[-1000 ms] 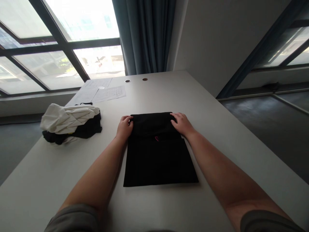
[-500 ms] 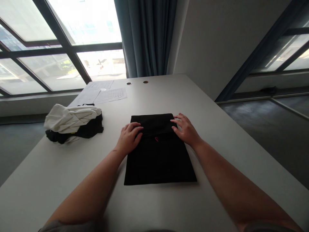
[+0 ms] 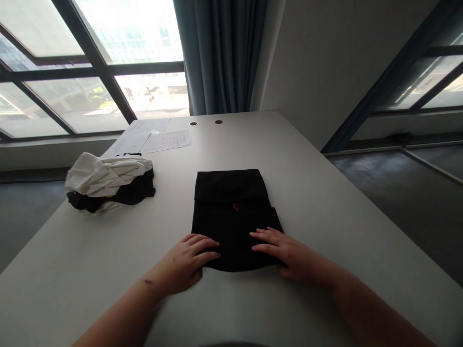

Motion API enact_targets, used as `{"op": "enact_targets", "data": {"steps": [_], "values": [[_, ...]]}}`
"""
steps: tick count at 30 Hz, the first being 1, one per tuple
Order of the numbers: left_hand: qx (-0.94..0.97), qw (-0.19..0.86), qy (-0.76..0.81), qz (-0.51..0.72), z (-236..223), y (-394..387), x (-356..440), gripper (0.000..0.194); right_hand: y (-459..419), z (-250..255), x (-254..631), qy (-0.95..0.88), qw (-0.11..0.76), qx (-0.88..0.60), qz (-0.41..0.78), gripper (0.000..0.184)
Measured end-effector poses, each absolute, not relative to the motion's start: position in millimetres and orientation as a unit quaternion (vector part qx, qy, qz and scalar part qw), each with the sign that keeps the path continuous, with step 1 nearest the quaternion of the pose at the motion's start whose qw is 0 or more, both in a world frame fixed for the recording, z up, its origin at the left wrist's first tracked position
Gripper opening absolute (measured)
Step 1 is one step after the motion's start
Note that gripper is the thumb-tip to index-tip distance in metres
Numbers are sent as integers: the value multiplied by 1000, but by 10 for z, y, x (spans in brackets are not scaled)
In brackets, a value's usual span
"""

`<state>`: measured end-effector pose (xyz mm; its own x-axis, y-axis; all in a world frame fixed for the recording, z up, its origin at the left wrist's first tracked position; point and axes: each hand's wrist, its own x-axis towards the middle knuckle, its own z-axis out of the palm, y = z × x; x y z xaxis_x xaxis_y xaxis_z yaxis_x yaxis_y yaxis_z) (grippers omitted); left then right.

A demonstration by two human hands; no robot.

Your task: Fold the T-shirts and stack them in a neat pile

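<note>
A folded black garment (image 3: 231,229) lies on the white table before me, a flap across its far part and a small pink mark near the flap's edge. My left hand (image 3: 193,255) is at its near left corner, fingers over the top and thumb low by the edge. At the near right corner, my right hand (image 3: 277,250) has its fingers on the cloth, with the thumb mostly hidden below. Between the hands the near edge bows, and both hands appear closed on the cloth.
On the left of the table (image 3: 318,202) sits a heap of white cloth (image 3: 108,176) and black cloth (image 3: 135,190). Sheets of paper (image 3: 166,140) lie farther back, near two round holes in the tabletop. Windows and a blue curtain (image 3: 220,58) stand beyond.
Both hands have moved from the far part of the garment back toward me, to its near corners. The near edge, straight before, is now curved and slightly drawn in.
</note>
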<state>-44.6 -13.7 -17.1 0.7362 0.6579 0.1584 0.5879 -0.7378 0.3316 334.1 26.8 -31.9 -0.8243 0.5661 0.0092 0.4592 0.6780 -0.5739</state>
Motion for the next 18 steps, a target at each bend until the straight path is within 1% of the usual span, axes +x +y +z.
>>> {"op": "enact_targets", "data": {"steps": [3, 6, 9, 11, 13, 15, 18], "values": [[914, 145, 357, 129, -190, -155, -559, 76, 270, -324, 3485, -895, 105, -315, 296, 87], [896, 154, 387, 153, -262, -130, -687, 73, 315, -363, 3621, -875, 150, -348, 302, 85], [881, 173, 401, 184, -325, -78, -752, 70, 399, -363, 3698, -860, 194, -357, 309, 69], [877, 183, 398, 197, -335, -49, -759, 70, 448, -334, 3721, -858, 202, -348, 320, 54], [877, 191, 390, 205, -323, -28, -760, 66, 480, -298, 3736, -854, 205, -335, 341, 41], [877, 199, 382, 214, -307, -10, -770, 58, 497, -270, 3751, -847, 209, -325, 366, 35], [880, 204, 368, 221, -303, 18, -798, 43, 506, -258, 3765, -844, 214, -312, 381, 32]]}}
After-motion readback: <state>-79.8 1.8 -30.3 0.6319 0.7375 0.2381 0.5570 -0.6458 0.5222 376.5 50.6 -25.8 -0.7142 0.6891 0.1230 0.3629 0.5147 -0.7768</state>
